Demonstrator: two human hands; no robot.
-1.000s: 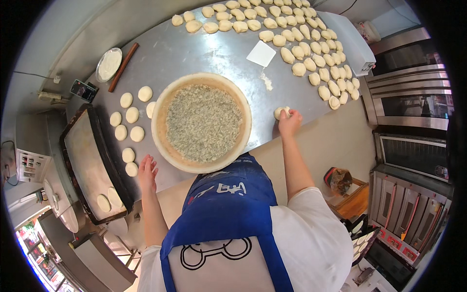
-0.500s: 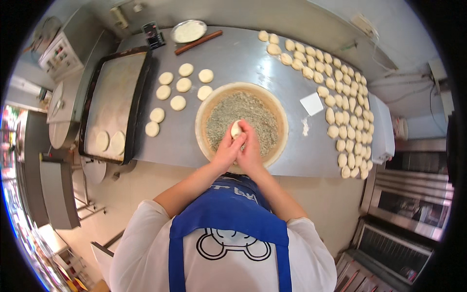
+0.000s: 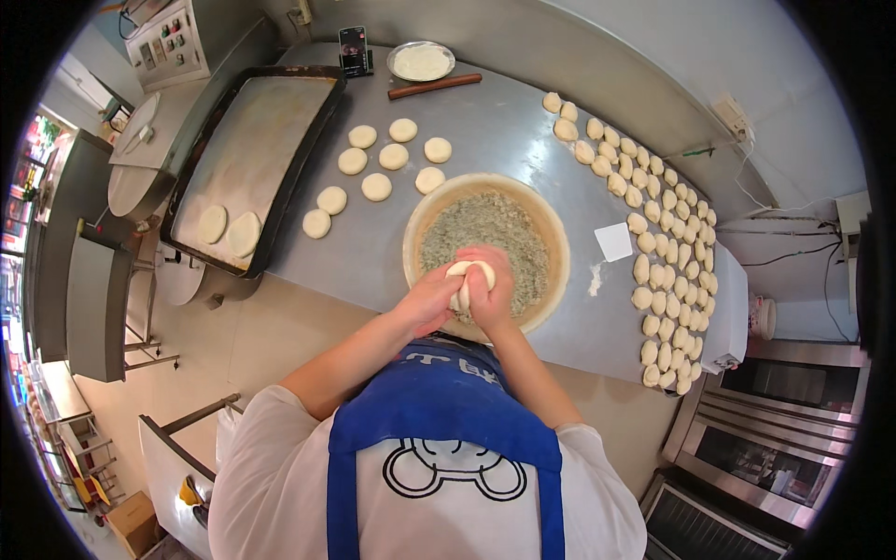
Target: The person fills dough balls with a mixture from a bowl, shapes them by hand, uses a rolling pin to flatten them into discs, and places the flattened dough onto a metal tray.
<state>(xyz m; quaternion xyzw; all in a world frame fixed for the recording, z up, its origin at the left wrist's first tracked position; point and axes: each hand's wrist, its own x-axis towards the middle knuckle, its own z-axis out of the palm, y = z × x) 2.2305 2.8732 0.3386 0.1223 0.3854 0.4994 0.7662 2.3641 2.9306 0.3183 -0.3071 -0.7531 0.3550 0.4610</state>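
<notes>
Over the wide bowl (image 3: 562, 257) of grey-green crumbly filling (image 3: 476, 222), both hands are closed round one piece of pale dough (image 3: 483, 269). My left hand (image 3: 431, 297) cups it from the left. From the right, my right hand (image 3: 495, 291) wraps it, with the thumb pressed against its near face. The dough looks bent into a hollow shape; its underside and whatever lies inside are hidden by the fingers. Several flat round dough pieces (image 3: 377, 187) lie left of the bowl, the nearest almost at its rim.
Far left is a black-rimmed baking tray (image 3: 271, 121) holding two flat dough rounds (image 3: 213, 224). A phone (image 3: 354, 51), flour dish (image 3: 421, 62) and rolling pin (image 3: 435, 86) stand at the back. A white scraper (image 3: 614, 243) and rows of dough lumps (image 3: 667, 275) lie right.
The view has turned, shifting the table contents in the picture. My hands have changed their grip, and more of the dough shows, its edge now curved open between the fingers.
</notes>
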